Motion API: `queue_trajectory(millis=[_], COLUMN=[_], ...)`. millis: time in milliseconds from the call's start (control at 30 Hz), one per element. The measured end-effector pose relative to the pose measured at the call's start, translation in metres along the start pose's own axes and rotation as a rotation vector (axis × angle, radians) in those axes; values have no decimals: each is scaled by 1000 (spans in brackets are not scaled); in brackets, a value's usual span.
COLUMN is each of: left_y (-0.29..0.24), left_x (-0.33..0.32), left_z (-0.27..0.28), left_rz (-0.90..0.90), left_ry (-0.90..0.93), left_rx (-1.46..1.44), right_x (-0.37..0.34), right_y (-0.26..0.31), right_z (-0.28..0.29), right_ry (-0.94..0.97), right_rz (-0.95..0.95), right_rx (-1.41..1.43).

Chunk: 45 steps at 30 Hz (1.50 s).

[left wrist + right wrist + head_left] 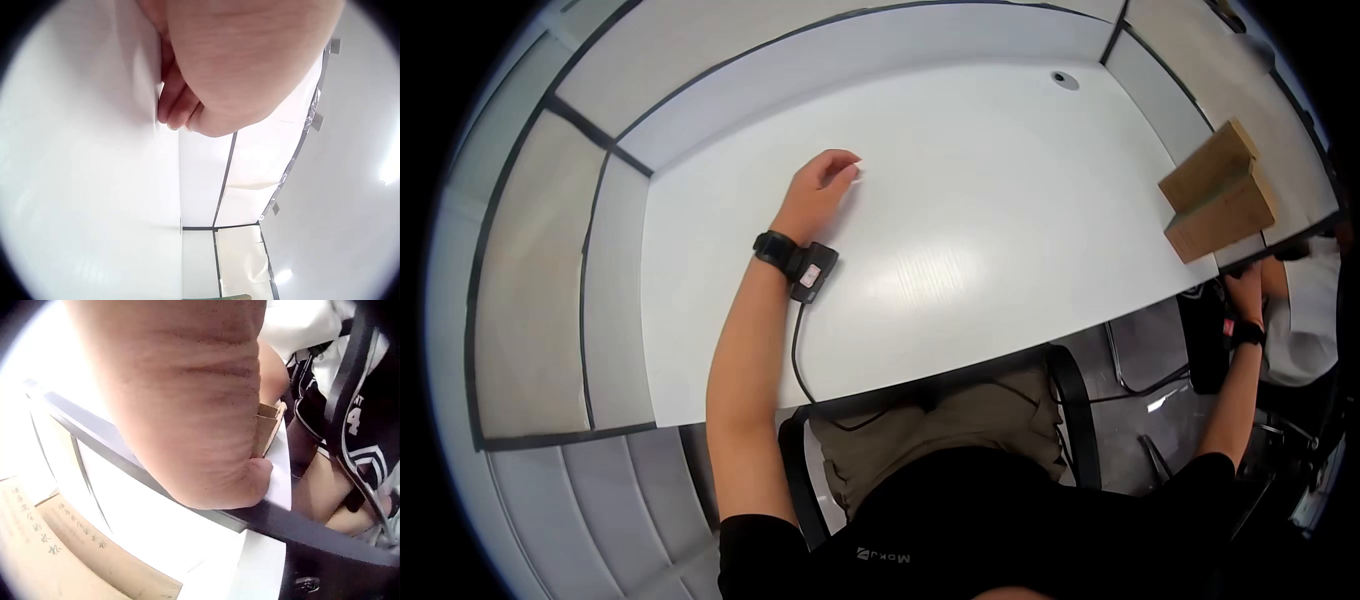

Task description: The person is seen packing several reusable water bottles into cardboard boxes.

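Over the left part of the white desk (960, 200), my left hand (815, 195) rests with loosely bent fingers, the thumb near the fingertips. In the left wrist view its fingers (178, 109) are bent close to the desk surface, and no object shows in them. My right hand (1246, 287) reaches past the desk's right end, by the dark edge of the partition. The right wrist view shows its palm side and thumb, with a piece of brown cardboard (267, 431) partly hidden behind it; I cannot tell whether the fingers hold it.
Two brown cardboard boxes (1225, 215) with printed characters stand at the desk's right end. Pale partitions (540, 270) border the desk. A round cable hole (1064, 80) lies at the back right. Another person in white (1300, 320) is close on the right. A cable (797, 350) trails from my left wrist.
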<state>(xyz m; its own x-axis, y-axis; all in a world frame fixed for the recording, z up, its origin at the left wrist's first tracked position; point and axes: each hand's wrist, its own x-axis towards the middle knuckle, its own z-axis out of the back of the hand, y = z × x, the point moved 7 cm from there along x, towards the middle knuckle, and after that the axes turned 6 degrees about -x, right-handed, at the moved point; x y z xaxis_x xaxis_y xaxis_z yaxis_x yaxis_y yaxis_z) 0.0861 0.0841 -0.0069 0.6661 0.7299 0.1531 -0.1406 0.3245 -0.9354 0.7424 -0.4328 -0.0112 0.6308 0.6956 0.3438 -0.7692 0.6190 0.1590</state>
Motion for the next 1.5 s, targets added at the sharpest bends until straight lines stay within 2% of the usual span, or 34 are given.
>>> queue_trajectory(millis=[33, 100, 200, 300, 333, 367, 433, 500, 667, 700, 767, 833, 867, 900, 933, 967, 1033, 1100, 1167, 1233, 1333, 1433, 1467, 1500], left_y=[-1, -3, -1, -7, -9, -9, -8, -7, -9, -9, -1, -6, -7, -10, -14, -15, -11, -17, -15, -15, -15, -16, -18, -20], left_x=[-1, 0, 0, -3, -4, -4, -5, -3, -2, -1, 1, -2, -4, -5, -6, -7, -5, -7, -5, -7, -5, -4, -3, -6], left_z=[1, 1, 1, 0, 0, 0, -1, 1, -3, 0, 1, 1, 0, 0, 0, 0, 1, 0, 0, -1, 0, 0, -5, -10], left_rz=[2, 3, 5, 20, 36, 52, 56, 24, 20, 16, 6, -15, -3, 2, 9, 17, -1, 16, 23, 36, 34, -18, -9, -2], left_ry=[-5, -7, -6, -1, -5, -10, -17, -14, -34, -42, -37, -47, -51, -55, -55, -50, -37, -42, -47, -51, -34, -50, -19, 10], left_rx=[19, 50, 54, 12, 13, 14, 13, 22, 64, 67, 28, 40, 21, 32, 42, 52, 62, 79, 59, 45, 54, 62, -2, -64], right_x=[1, 6, 9, 2, -3, -9, -29, -44, -22, -16, 5, 23, 15, 14, 6, -8, -31, -77, -128, -167, -190, -180, -169, -154], right_y=[3, -3, 7, 26, 35, 30, 45, 42, 44, 39, 14, -53, -7, 5, 3, -3, -63, -73, -35, 5, 95, 148, 181, 201], right_z=[5, 10, 16, 29, 34, 34, 52, 66, 61, 55, 25, -10, 17, 22, 24, 21, 9, 14, 35, 53, 100, 131, 144, 143], right_ry=[-15, -43, 98, 46, 57, 67, -120, -49, -33, 121, 282, 194, 85, 114, 102, 93, 20, 132, -19, -76, -194, -56, -25, 36], right_rz=[31, 130, 2, 79, 68, -32, 38, -7, 23, -120, 25, 132, 58, 114, 36, -46, -2, -280, -391, -413, -342, -250, -179, -135], right_rx=[-10, -217, -206, -117, -66, 85, -112, -324, -243, -146, -225, -514, -162, -94, -25, 45, 310, 412, 588, 717, 682, 629, 490, 467])
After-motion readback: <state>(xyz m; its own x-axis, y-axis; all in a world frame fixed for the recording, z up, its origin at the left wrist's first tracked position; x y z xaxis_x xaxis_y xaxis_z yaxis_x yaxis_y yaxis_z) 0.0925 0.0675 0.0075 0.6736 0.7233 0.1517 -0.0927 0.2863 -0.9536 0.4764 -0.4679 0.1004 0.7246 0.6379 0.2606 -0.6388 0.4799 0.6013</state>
